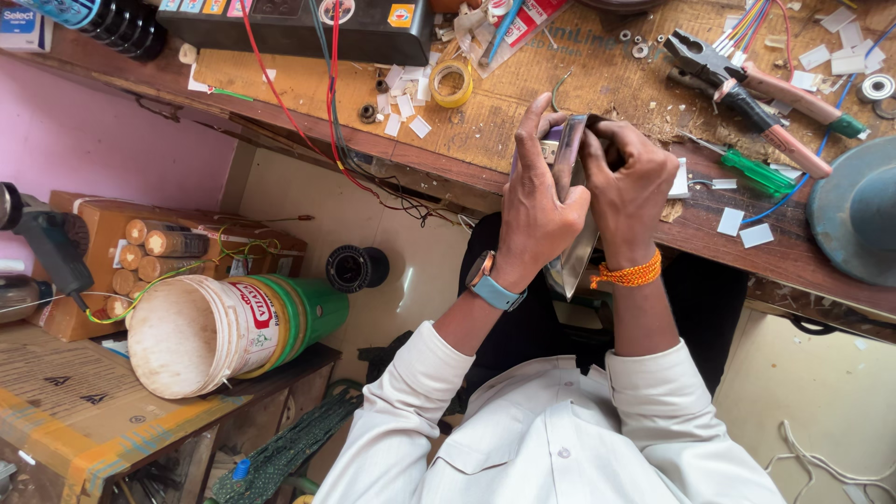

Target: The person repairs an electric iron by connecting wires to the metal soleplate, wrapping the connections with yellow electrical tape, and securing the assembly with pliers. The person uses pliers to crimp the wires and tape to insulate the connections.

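My left hand [541, 201] and my right hand [627, 191] meet at the front edge of a wooden workbench [523, 121], both closed around a flat grey metal plate [574, 257] held upright on its edge. The plate's lower end points down toward my lap. My left wrist wears a watch with a blue strap, my right wrist an orange thread band. A small pale part sits under my left fingers at the plate's top; I cannot tell what it is.
On the bench lie pliers with pink handles [747, 84], a green screwdriver [751, 173], a yellow tape roll [452, 82], white chips and coloured wires. A grey round lid [859, 215] sits right. Left, a tipped white and green bucket [229, 331] rests on a low table.
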